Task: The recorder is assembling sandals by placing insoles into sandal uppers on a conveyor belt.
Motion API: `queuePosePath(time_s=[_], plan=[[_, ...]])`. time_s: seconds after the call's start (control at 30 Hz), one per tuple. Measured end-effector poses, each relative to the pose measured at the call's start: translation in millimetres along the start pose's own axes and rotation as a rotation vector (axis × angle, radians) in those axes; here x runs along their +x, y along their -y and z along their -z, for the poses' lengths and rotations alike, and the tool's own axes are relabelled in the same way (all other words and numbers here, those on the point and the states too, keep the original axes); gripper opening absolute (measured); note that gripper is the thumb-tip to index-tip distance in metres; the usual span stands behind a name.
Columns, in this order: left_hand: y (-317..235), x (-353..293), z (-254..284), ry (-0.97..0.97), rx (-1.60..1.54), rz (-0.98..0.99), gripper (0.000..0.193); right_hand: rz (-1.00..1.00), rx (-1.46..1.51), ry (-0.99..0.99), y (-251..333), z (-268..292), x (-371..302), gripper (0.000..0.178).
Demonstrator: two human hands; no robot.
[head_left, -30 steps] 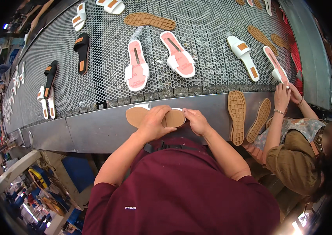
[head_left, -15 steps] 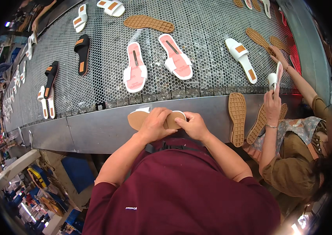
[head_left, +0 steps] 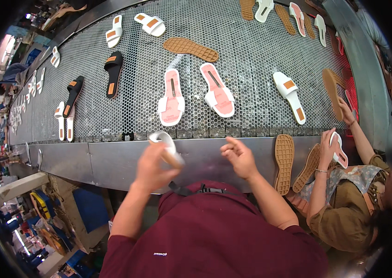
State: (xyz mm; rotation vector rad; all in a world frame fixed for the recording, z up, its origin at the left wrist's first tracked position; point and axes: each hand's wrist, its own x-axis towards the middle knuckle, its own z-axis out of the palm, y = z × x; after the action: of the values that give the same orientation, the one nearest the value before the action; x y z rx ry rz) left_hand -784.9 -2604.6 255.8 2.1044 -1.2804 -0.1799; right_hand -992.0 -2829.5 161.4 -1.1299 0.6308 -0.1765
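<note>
My left hand, blurred by motion, grips a white slide sandal with a tan sole over the metal ledge. The sandal is tilted, its strap side up. Apart from it to the right, my right hand holds nothing, its fingers partly bent and loosely apart. Beyond my hands, two white slides with pink bottoms, one left and one right, lie on the perforated conveyor belt. A tan waffle-patterned sole lies behind them.
Black slides and white slides are spread along the belt. At right, a co-worker's hands hold a white-and-pink slide and a tan sole. Two tan soles stick out over the metal ledge.
My right hand has let go of the sandal and moved away to the right. My left hand has turned and lifted it to the left. The co-worker has picked up a tan sole.
</note>
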Motion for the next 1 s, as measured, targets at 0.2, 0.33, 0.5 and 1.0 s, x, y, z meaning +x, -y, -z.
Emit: queuePosePath(time_s=[0.2,0.33,0.5,1.0], plan=[[103,-8,40,-0.769,-0.130,0.462,0.071,0.089,-0.309,-0.248,33,39,53,0.055],[188,-49,3,-0.513,0.442,0.801,0.049,0.215,-0.714,-0.272,59,42,111,0.061],[162,-40,-59,-0.401,-0.569,1.113,0.035,0.368,-1.260,-0.250,89,42,209,0.073],[144,34,-128,-0.596,-0.408,1.041,0.030,0.185,-1.561,0.028,95,-32,411,0.060]])
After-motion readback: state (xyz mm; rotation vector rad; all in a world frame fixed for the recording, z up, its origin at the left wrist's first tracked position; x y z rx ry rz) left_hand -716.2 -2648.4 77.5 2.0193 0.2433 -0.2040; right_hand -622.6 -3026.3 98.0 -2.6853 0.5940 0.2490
